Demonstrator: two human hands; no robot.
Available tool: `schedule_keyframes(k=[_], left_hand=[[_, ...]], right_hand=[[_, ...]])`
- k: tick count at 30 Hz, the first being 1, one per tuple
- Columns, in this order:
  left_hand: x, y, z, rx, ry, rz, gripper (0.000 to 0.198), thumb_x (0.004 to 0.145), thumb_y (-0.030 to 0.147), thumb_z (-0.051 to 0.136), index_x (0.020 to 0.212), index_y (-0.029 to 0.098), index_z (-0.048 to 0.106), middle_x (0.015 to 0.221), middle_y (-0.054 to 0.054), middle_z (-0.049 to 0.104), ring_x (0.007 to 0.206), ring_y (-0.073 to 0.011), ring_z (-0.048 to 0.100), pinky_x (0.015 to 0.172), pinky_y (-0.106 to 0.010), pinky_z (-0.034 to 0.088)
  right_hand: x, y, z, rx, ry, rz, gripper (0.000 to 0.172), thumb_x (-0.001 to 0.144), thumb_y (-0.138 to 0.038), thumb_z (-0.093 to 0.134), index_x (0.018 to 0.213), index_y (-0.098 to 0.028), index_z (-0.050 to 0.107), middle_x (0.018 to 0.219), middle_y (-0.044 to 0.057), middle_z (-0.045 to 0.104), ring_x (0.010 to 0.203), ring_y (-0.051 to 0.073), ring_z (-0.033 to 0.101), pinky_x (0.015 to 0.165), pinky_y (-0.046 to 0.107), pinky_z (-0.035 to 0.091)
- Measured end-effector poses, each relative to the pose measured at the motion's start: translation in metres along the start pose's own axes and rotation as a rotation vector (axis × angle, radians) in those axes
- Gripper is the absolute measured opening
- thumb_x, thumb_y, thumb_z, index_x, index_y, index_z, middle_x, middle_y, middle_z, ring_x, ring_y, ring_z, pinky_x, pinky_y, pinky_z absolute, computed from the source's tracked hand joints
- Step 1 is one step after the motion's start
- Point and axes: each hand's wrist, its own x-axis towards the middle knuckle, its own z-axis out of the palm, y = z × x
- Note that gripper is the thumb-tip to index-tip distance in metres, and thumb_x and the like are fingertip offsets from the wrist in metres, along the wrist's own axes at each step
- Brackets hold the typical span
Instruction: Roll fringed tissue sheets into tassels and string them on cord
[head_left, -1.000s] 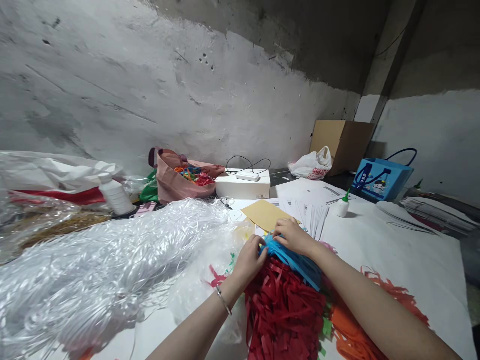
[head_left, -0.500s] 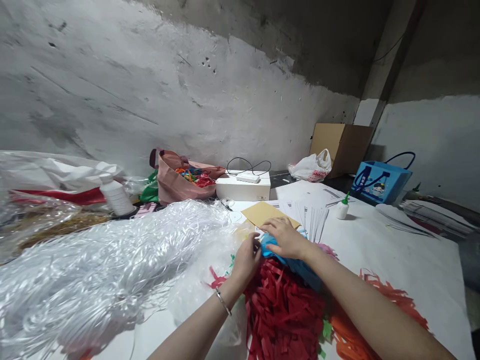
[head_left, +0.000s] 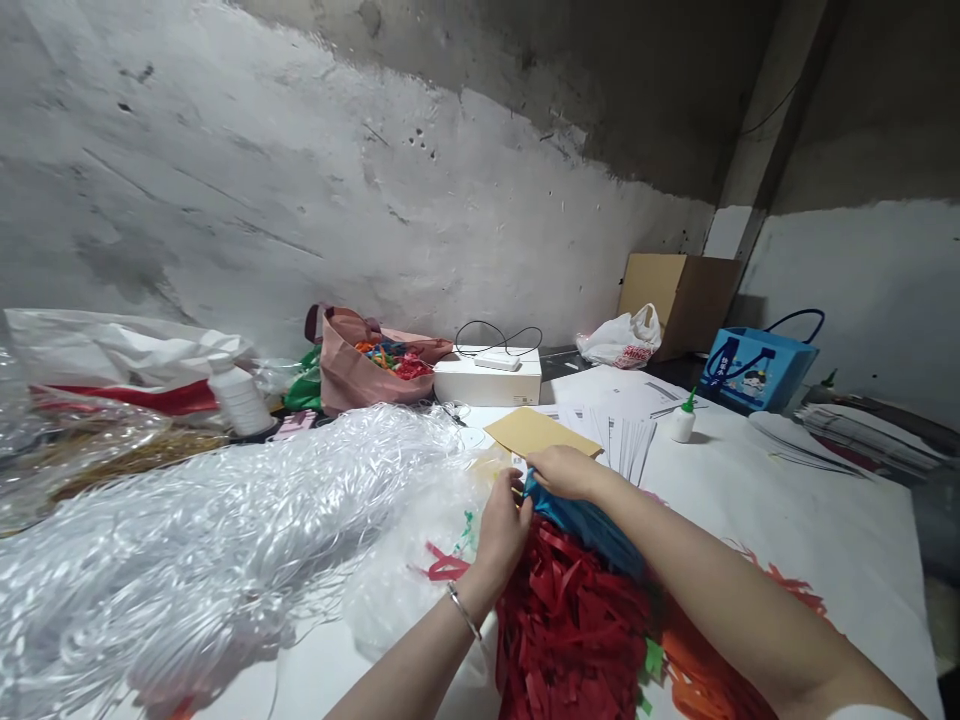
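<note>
My right hand is closed round the upper end of a bundle of blue strips, which slants down to the right beneath my forearm. Close beside it, my left hand has its fingers curled at the left end of the blue bundle; what they pinch is hidden. Under both hands lies a big heap of red strips. Orange strips lie partly covered by my right arm. Just beyond my fingers rests a tan sheet of card.
Shiny white strands spread over the left side, with a clear plastic bag beside them. Behind stand a white bottle, a pink bag and a white box. To the right are a glue bottle and a blue bag.
My right hand has gone from lying spread over the blue strips to closing on their end. My left hand stays beside it, fingers still curled. The view has shifted slightly.
</note>
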Motion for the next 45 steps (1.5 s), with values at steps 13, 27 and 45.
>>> schedule_keyframes(k=[13, 27, 45], left_hand=[[-0.007, 0.015, -0.010, 0.015, -0.060, 0.122, 0.015, 0.083, 0.006, 0.058, 0.084, 0.020, 0.064, 0.095, -0.004, 0.064, 0.099, -0.0233, 0.059, 0.088, -0.039, 0.047], [0.017, -0.012, 0.005, -0.355, -0.037, -0.445, 0.024, 0.097, 0.035, 0.061, 0.109, 0.014, 0.064, 0.097, -0.004, 0.069, 0.074, -0.0145, 0.067, 0.065, -0.031, 0.058], [-0.034, 0.182, -0.023, -0.125, -0.192, 0.429, 0.067, 0.079, 0.029, 0.068, 0.142, 0.023, 0.046, 0.155, -0.012, 0.043, 0.145, -0.0317, 0.032, 0.119, -0.052, 0.025]], right_hand=[[0.009, 0.049, -0.007, 0.142, 0.047, 0.400, 0.028, 0.098, -0.035, 0.061, 0.119, -0.017, 0.062, 0.121, 0.008, 0.064, 0.103, 0.022, 0.065, 0.089, 0.043, 0.056], [-0.101, 0.186, -0.023, 0.201, 0.274, 1.074, 0.028, 0.098, -0.035, 0.061, 0.120, -0.018, 0.062, 0.121, 0.008, 0.064, 0.101, 0.021, 0.065, 0.086, 0.041, 0.057], [-0.224, 0.000, -0.108, -0.021, 0.640, 0.167, 0.025, 0.087, -0.011, 0.058, 0.102, -0.025, 0.073, 0.105, 0.005, 0.076, 0.103, 0.024, 0.065, 0.103, 0.045, 0.037]])
